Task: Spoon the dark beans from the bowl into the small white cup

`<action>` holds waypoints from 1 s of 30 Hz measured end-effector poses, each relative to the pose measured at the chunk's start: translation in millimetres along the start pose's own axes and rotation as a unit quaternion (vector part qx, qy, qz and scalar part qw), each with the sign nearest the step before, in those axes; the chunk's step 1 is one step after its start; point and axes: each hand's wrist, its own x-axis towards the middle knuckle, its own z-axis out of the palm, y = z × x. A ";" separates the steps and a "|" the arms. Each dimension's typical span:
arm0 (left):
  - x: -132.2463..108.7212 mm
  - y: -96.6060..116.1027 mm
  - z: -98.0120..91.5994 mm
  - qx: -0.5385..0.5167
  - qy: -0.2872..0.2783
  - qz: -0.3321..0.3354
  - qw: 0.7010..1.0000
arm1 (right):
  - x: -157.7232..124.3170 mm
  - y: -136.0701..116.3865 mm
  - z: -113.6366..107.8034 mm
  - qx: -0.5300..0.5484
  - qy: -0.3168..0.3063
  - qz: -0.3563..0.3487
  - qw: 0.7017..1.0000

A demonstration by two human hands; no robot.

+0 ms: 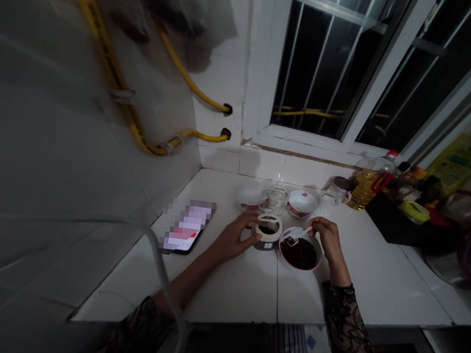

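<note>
My left hand is curled around a small jar with a pale rim, its thumb and fingers on the rim. Something dark shows inside the jar's opening. Just right of it stands a bowl with a pinkish rim, filled with a dark reddish-brown, chunky food. My right hand pinches the handle of a small white spoon over this bowl. The spoon's head rests at the food's surface, on the side toward the jar.
Behind stand two more bowls, a glass container and a lidded jar. A lit phone lies left on the white tiled counter. At right are an oil bottle, a black condiment box and a pot.
</note>
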 end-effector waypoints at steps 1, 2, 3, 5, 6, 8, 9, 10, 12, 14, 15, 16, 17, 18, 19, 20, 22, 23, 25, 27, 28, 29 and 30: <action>0.1 -0.2 0.3 0.000 0.000 0.000 1.000 | 0.3 -1.0 0.9 0.009 0.009 -0.002 1.000; 0.2 -0.4 0.4 0.001 -0.001 0.000 1.000 | 0.2 -2.4 2.6 0.018 0.021 -0.009 1.000; 0.3 -0.6 0.5 0.001 -0.001 -0.001 1.000 | -0.5 -4.1 5.2 0.026 0.034 -0.019 0.999; 0.2 -0.8 0.3 -0.001 -0.002 -0.001 1.000 | -3.5 -8.0 12.8 0.030 0.058 -0.050 0.997; 0.0 -0.8 0.1 -0.003 -0.003 -0.002 1.000 | -6.0 -10.0 17.6 0.024 0.068 -0.069 0.995; -0.3 -0.6 -0.4 -0.005 -0.004 -0.002 1.000 | -12.2 -13.6 28.1 -0.012 0.080 -0.122 0.989; -0.4 -0.4 -0.6 -0.006 -0.004 -0.003 1.000 | -15.5 -15.0 33.1 -0.043 0.079 -0.161 0.983; -0.4 -0.1 -0.8 -0.006 -0.005 -0.003 1.000 | -18.7 -16.2 37.5 -0.081 0.066 -0.208 0.972; -0.4 0.3 -0.9 -0.006 -0.005 -0.003 1.000 | -23.6 -18.0 43.6 -0.163 0.010 -0.305 0.938; -0.3 0.7 -0.9 -0.006 -0.004 -0.003 1.000 | -26.1 -19.1 44.6 -0.216 -0.035 -0.363 0.905; -0.2 0.9 -0.9 -0.005 -0.005 -0.004 1.000 | -26.5 -19.3 43.0 -0.225 -0.032 -0.372 0.900; -0.1 1.0 -0.8 -0.004 -0.005 -0.004 1.000 | -26.3 -19.2 40.0 -0.223 -0.011 -0.370 0.902; -0.1 1.0 -0.8 -0.004 -0.005 -0.004 1.000 | -25.8 -18.6 35.6 -0.212 0.021 -0.359 0.909; -0.1 0.9 -0.8 -0.004 -0.006 -0.003 1.000 | -25.0 -17.5 30.2 -0.198 0.055 -0.340 0.918; -0.1 0.8 -0.7 -0.005 -0.006 -0.002 1.000 | -24.0 -15.8 24.0 -0.184 0.084 -0.316 0.927; -0.1 0.6 -0.7 -0.005 -0.006 -0.002 1.000 | -22.8 -13.6 17.3 -0.174 0.103 -0.289 0.936; -0.3 0.0 -0.7 -0.005 -0.007 -0.004 1.000 | -20.1 -8.0 4.5 -0.175 0.116 -0.237 0.948; -0.4 -0.3 -0.7 -0.004 -0.008 -0.005 1.000 | -18.6 -4.9 -0.8 -0.185 0.111 -0.220 0.951; -0.5 -0.8 -0.6 -0.002 -0.008 -0.005 1.000 | -15.9 0.8 -7.1 -0.213 0.089 -0.206 0.951; -0.5 -0.8 -0.6 0.001 -0.007 -0.003 1.000 | -13.7 4.4 -6.9 -0.238 0.070 -0.207 0.946; -0.4 -0.7 -0.6 0.003 -0.007 -0.002 1.000 | -13.1 5.2 -4.7 -0.248 0.057 -0.207 0.945; -0.2 -0.4 -0.7 0.006 -0.005 0.000 1.000 | -12.8 5.3 -1.4 -0.254 0.041 -0.204 0.945; -0.1 -0.1 -0.7 0.007 -0.004 0.001 1.000 | -12.7 4.9 2.3 -0.256 0.019 -0.198 0.946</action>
